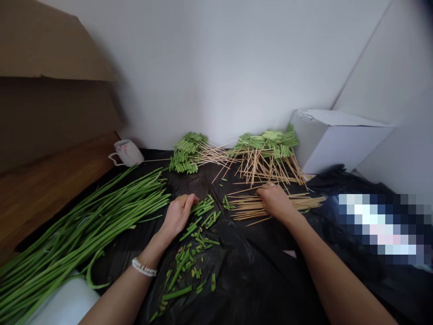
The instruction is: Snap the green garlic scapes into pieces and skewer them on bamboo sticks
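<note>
My left hand (178,213), with a white beaded bracelet at the wrist, is closed beside short cut green stalks (204,206). Whatever its curled fingers may hold is hidden. Over a loose pile of wooden skewers (248,206) my right hand (275,201) is bent down, its fingers closed at a skewer (243,190) on the far side of the pile. Long green stalks (111,225) lie in a heap left of my left hand. Threaded rows of green pieces on skewers stand in two groups against the wall, one on the left (187,151), one on the right (267,142).
Black plastic sheeting (250,271) covers the work surface. A white mug (126,152) lies tipped at the back left, near a large cardboard box (50,90). A white box (338,140) stands at the back right. More green scraps (189,266) are scattered in front.
</note>
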Tool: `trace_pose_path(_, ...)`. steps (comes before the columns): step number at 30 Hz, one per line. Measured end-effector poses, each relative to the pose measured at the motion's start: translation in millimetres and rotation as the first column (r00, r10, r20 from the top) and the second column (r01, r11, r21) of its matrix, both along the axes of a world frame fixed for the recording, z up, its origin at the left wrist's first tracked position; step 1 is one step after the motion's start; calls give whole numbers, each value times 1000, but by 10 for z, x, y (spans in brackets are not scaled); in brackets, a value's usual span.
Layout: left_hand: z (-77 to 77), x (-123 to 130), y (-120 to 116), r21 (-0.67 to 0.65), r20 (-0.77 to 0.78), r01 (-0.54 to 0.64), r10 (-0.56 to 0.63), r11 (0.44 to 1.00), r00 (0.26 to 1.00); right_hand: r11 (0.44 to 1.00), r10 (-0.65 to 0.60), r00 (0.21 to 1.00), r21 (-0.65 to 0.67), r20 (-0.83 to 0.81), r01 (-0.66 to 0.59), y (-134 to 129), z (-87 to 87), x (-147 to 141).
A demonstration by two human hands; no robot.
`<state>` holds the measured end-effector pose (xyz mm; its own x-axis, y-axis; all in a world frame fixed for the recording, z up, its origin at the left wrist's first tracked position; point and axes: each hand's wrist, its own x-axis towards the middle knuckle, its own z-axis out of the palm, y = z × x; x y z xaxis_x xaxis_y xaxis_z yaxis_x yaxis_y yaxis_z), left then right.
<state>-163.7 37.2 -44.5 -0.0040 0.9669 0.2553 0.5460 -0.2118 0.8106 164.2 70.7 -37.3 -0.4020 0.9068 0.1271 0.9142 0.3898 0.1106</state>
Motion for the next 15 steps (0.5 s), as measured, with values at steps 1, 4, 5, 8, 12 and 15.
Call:
trace_pose_path(1, 0, 1, 1, 4, -6, 4, -4, 1000, 1000, 1000, 4, 1000, 2, 11, -4, -3, 8, -4)
trace_pose_path(4, -8, 1, 7, 29, -60, 13, -11, 1000, 998, 1000, 6, 998, 14, 61, -7, -25, 45, -28)
trace_pose_path(5, -12, -1, 10, 36, -88, 15, -12, 999, 996, 1000, 8, 997, 20, 77, -10, -33, 57, -40)
trace_pose_path(8, -25, -12, 14, 51, -158, 26, -18, 998, 987, 998, 39, 993, 42, 109, -43, -49, 70, -78)
trace_pose_path(12, -27, -24, 3, 60, -167, 33, -23, 998, 986, 993, 73, 989, 83, 131, -84, -40, 16, -82)
trace_pose_path(15, -17, -30, -9, 20, -101, 16, -14, 1000, 995, 986, 84, 989, 130, 119, -99, -39, -20, -69)
